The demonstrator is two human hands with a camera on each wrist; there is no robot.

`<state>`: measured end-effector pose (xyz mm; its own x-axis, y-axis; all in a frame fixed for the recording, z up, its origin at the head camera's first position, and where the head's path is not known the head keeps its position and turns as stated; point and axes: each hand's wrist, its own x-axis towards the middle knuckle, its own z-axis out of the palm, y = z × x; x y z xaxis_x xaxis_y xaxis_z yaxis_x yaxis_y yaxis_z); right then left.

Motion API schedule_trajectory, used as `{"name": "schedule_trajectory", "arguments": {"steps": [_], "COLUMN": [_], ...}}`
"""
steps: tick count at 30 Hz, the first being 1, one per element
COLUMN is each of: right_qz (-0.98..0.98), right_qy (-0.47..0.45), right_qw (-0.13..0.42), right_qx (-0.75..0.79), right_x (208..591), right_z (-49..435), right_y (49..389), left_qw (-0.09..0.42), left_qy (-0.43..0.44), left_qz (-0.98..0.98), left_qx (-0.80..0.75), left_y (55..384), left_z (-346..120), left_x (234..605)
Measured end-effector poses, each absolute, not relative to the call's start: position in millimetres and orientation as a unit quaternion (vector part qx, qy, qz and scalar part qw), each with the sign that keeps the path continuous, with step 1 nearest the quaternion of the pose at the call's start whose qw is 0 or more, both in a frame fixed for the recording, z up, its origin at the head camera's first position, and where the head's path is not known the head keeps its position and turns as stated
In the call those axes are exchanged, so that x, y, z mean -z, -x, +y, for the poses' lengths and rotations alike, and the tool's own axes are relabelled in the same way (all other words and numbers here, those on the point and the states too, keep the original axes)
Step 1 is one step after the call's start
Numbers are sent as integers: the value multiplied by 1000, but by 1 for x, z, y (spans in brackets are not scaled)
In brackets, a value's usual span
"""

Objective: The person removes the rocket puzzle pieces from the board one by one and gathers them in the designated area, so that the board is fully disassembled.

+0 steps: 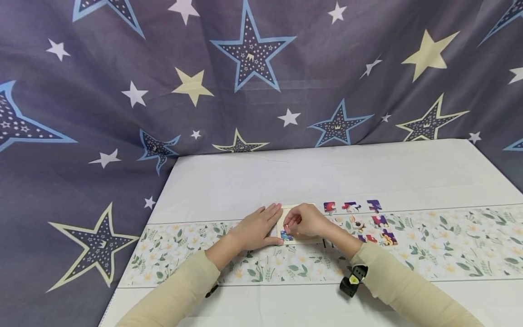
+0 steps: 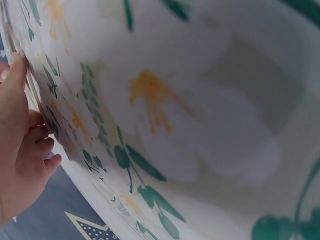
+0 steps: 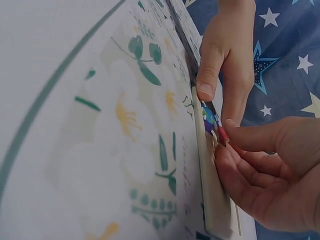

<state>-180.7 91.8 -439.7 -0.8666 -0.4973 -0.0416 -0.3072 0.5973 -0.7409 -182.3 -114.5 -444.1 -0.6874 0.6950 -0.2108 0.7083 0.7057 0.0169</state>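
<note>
In the head view, a cream puzzle tray (image 1: 303, 242) lies on the floral band of the table, with a blue-green puzzle piece (image 1: 285, 235) in its lower left corner. My left hand (image 1: 256, 230) rests flat along the tray's left edge, fingers extended, thumb at the lower corner. Over the tray's middle is my right hand (image 1: 307, 221). In the right wrist view, its thumb and fingers pinch a red puzzle piece (image 3: 223, 136) close beside the blue-green one. The left wrist view shows mostly tablecloth, with the left hand at its left edge.
Right of the tray lie loose puzzle pieces in rough rows, among them a red one (image 1: 329, 207), a purple one (image 1: 373, 205) and an orange-purple one (image 1: 389, 237). A starry curtain (image 1: 265, 113) hangs behind the white table (image 1: 245, 177). A black strap (image 1: 352, 282) sits at the right wrist.
</note>
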Motion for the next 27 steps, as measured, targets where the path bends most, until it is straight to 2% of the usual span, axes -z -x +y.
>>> {"name": "schedule_trajectory", "arguments": {"steps": [11, 27], "right_qz": [868, 878], "right_qy": [154, 149], "right_qw": [167, 134], "right_qx": [443, 435], "right_x": [443, 440], "right_z": [89, 105], "right_y": [182, 180], "left_qw": [103, 115], "left_qy": [-385, -380], "left_qz": [916, 917], "left_qx": [40, 34], "left_y": [183, 184], "left_z": [-114, -114], "left_x": [444, 444]}}
